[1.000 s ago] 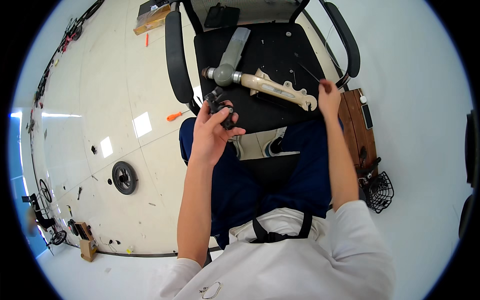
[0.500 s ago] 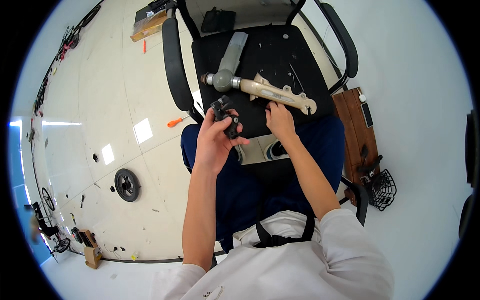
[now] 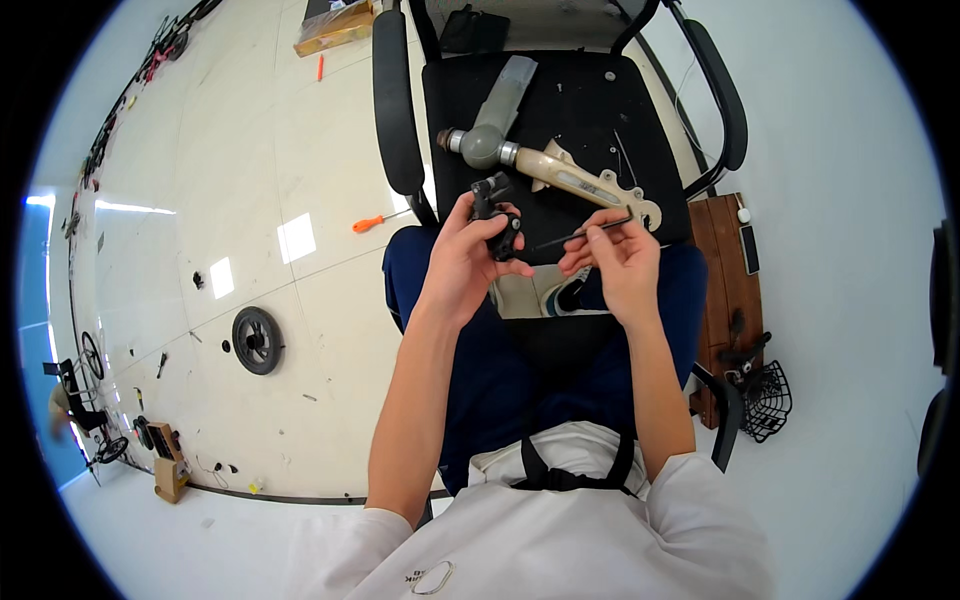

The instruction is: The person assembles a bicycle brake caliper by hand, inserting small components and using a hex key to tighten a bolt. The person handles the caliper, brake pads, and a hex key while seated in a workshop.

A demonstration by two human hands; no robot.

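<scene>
My left hand (image 3: 463, 254) is closed around a small black metal clamp-like part (image 3: 508, 235) with bolts, raised above the near edge of the black chair seat (image 3: 560, 100). To its right, my right hand (image 3: 622, 262) pinches a dark hex key (image 3: 580, 236). The long end of this key points left toward the black part, a small gap apart; its short bent end is by my fingertips. Beyond both hands a frame piece lies on the seat, with a beige arm (image 3: 570, 178) ending in a hook shape and a grey tube (image 3: 507, 95) joined at a round hub (image 3: 484, 147).
A thin metal rod (image 3: 625, 158) and small hardware lie on the seat between the armrests. On the floor at left are an orange-handled screwdriver (image 3: 369, 224) and a black wheel (image 3: 258, 341). A black wire basket (image 3: 768, 402) stands at right, beside a brown wooden board (image 3: 716, 300).
My right hand has come up from the seat's near edge with the hex key now showing in it. My left hand still holds the black part. The whole view has shifted slightly.
</scene>
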